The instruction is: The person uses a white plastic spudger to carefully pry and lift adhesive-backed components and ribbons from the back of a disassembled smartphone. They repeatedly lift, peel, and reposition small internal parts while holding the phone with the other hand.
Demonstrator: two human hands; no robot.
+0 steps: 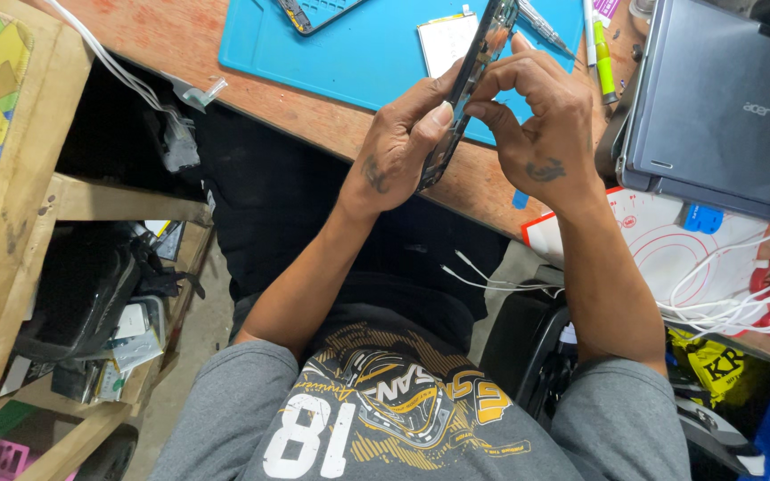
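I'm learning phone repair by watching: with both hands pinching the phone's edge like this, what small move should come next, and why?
Probably a short slide of the right hand fingertips further along the edge of the phone, while the left hand keeps it steady. The phone is held edge-on above the blue mat, the left thumb pressed on its side and the right fingers curled at the same seam.
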